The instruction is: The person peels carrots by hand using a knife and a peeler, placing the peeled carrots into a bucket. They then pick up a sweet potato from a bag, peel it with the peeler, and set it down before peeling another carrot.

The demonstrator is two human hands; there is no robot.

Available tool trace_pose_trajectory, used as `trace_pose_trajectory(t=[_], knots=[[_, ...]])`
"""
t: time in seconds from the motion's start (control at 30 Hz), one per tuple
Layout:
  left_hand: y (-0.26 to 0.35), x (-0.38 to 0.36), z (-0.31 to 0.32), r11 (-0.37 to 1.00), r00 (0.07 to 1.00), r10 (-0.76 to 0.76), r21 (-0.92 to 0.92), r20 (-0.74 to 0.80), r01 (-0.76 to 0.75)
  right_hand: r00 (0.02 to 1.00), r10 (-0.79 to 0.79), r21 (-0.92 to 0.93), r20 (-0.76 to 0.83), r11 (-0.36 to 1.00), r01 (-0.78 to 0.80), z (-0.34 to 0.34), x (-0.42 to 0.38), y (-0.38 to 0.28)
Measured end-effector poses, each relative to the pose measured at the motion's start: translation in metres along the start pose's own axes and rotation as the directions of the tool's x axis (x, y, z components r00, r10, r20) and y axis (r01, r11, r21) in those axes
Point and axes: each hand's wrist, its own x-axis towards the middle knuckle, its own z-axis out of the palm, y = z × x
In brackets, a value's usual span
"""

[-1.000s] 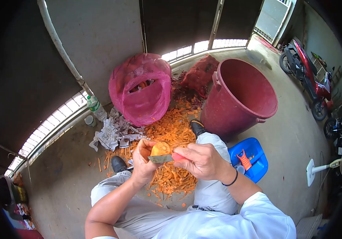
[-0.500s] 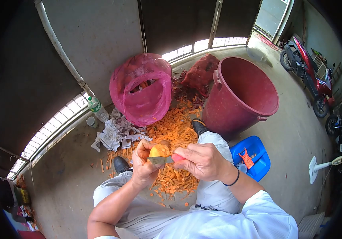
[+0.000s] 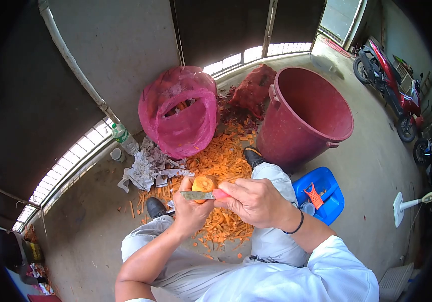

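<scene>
My left hand (image 3: 192, 212) is wrapped round a thick orange carrot (image 3: 204, 182), with its round end turned up toward me. In my right hand (image 3: 252, 202) is a small knife (image 3: 194, 195), gripped by its pink handle. The blade points left and lies across the carrot's near side, close to my left thumb. Whether the edge is cutting in cannot be seen. Below my hands, between my legs, a wide heap of orange peelings (image 3: 221, 163) covers the floor.
A pink plastic bag (image 3: 186, 136) stands ahead, beside crumpled paper (image 3: 145, 168) and a plastic bottle (image 3: 124, 138). Right of it are a red mesh sack (image 3: 253, 88) and a large red bin (image 3: 289, 133). A blue tray (image 3: 334, 207) holds an orange peeler (image 3: 314, 196). Motorcycles (image 3: 392, 85) stand far right.
The knife blade has shifted left across the carrot, and the right hand has come closer to the left. The carrot's end now faces me more squarely.
</scene>
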Motion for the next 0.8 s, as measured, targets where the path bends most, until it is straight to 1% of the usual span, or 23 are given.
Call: trace_pose_trajectory(t=[0.07, 0.1, 0.13, 0.17, 0.27, 0.33, 0.37, 0.43, 0.53, 0.6, 0.67, 0.7, 0.77, 0.8], knots=[[0.005, 0.000, -0.003, 0.983, 0.992, 0.118, 0.149, -0.052, -0.109, 1.000, 0.002, 0.021, -0.015, 1.000, -0.002, -0.002, 0.003, -0.006], [0.001, 0.000, -0.005, 0.982, 0.992, 0.115, 0.154, -0.051, -0.106, 1.000, -0.002, -0.018, 0.022, 1.000, 0.002, -0.005, 0.004, -0.009], [-0.005, 0.001, -0.007, 0.974, 0.982, 0.174, 0.160, -0.066, -0.162, 0.998, -0.006, -0.058, 0.061, 0.998, 0.010, -0.007, 0.005, -0.011], [-0.010, 0.000, -0.009, 0.962, 0.969, 0.232, 0.167, -0.082, -0.216, 0.998, -0.005, -0.054, 0.060, 0.999, 0.009, -0.007, 0.005, -0.011], [0.001, -0.001, -0.009, 0.956, 0.960, 0.260, 0.167, -0.103, -0.241, 0.996, -0.053, -0.033, 0.066, 0.998, 0.055, -0.009, 0.007, -0.008], [0.004, -0.002, -0.010, 0.950, 0.957, 0.275, 0.178, -0.098, -0.255, 0.993, -0.105, -0.057, 0.051, 0.993, 0.108, -0.009, 0.008, -0.006], [0.005, -0.002, -0.011, 0.945, 0.953, 0.288, 0.188, -0.090, -0.268, 0.993, -0.107, -0.056, 0.051, 0.992, 0.110, -0.010, 0.008, -0.005], [0.006, -0.003, -0.010, 0.948, 0.955, 0.284, 0.176, -0.086, -0.266, 0.989, -0.151, -0.042, -0.004, 0.988, 0.151, -0.010, 0.009, -0.003], [0.011, -0.007, -0.012, 0.952, 0.961, 0.264, 0.180, -0.076, -0.248, 0.992, -0.125, -0.088, -0.016, 0.988, 0.124, -0.015, 0.009, 0.004], [0.015, -0.005, -0.012, 0.952, 0.965, 0.254, 0.195, -0.072, -0.236, 0.993, -0.114, -0.083, 0.004, 0.990, 0.114, -0.020, 0.011, 0.008], [0.018, -0.002, -0.007, 0.971, 0.973, 0.217, 0.115, -0.072, -0.209, 0.994, -0.101, -0.078, 0.031, 0.992, 0.103, -0.022, 0.010, 0.009], [0.017, -0.002, -0.008, 0.971, 0.972, 0.222, 0.114, -0.078, -0.212, 0.993, -0.114, -0.081, 0.028, 0.990, 0.116, -0.022, 0.011, 0.009], [0.013, -0.002, -0.013, 0.957, 0.977, 0.215, 0.195, 0.014, -0.213, 0.992, -0.124, -0.084, 0.021, 0.989, 0.125, -0.020, 0.011, 0.007], [0.011, -0.003, -0.012, 0.957, 0.976, 0.216, 0.194, 0.014, -0.215, 0.990, -0.134, -0.088, 0.036, 0.987, 0.137, -0.019, 0.012, 0.003]])
